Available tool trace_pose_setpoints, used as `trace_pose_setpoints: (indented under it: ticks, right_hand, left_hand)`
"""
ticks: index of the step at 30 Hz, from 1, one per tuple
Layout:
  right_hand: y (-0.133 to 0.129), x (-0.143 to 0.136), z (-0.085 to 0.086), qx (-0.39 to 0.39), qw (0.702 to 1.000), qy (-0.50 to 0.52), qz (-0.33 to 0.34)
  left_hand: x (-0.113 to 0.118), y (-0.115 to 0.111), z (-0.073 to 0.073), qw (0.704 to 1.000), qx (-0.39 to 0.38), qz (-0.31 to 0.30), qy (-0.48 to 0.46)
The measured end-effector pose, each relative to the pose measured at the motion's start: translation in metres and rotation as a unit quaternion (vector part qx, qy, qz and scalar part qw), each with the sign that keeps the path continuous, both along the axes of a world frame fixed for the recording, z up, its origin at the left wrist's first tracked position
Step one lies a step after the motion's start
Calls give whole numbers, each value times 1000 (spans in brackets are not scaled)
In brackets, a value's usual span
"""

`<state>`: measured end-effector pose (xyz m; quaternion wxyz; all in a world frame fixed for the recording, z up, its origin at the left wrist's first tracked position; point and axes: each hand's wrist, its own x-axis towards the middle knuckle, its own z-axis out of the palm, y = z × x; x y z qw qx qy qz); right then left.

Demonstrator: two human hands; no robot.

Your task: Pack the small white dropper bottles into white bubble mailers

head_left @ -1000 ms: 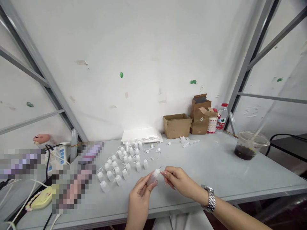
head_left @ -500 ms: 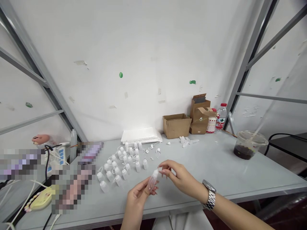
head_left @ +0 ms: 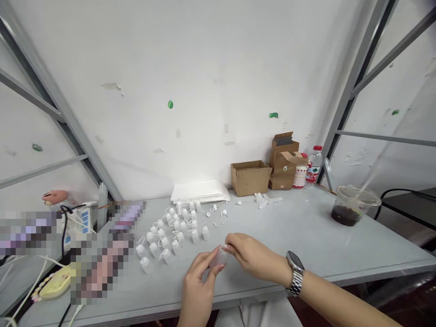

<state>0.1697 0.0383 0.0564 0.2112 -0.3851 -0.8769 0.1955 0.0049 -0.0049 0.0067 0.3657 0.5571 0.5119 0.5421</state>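
Note:
Near the table's front edge my left hand (head_left: 200, 277) is wrapped round a small translucent bottle (head_left: 220, 259), mostly covered by fingers. My right hand (head_left: 250, 254), with a watch on its wrist, is closed on the bottle's top end, its thumb and fingers pinched together; the cap under them is hidden. To the left, several small white capped bottles (head_left: 165, 242) stand on the grey table (head_left: 289, 231) in loose rows, many with looped straps. A few loose white caps (head_left: 224, 213) lie behind my hands.
At the back are a stack of white sheets (head_left: 200, 190), an open cardboard box (head_left: 251, 180), a brown paper bag (head_left: 284, 172) and bottles. Small clear parts (head_left: 264, 200) lie before the box. A lidded cup (head_left: 350, 206) stands right; blurred phones and cables lie left.
My right hand's fingers have closed down over the bottle's top. My left hand has shifted its grip, covering more of the bottle. The camera view has moved slightly.

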Motion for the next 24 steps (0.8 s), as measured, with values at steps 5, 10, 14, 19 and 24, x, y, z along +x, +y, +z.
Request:
trace_pose_setpoints:
  ticks: [5,10,14,19,24]
  right_hand:
    - [0,-1,-13,-120,989,54,-65]
    - [-4,2,-7,-185,970,145,-68]
    - [-12,1,-6,-144,972,177,-56]
    - [-23,-7,-13,-66,977,194,-65]
    - [-32,-10,-16,0,977,201,-64]
  left_hand:
    - [8,-1,-6,995,53,72,37]
    - [7,0,-2,998,-1,31,-46]
    - [9,-2,4,992,-34,20,-120]
    - [16,-8,9,992,-2,51,-117]
    - [21,-11,12,990,9,63,-127]
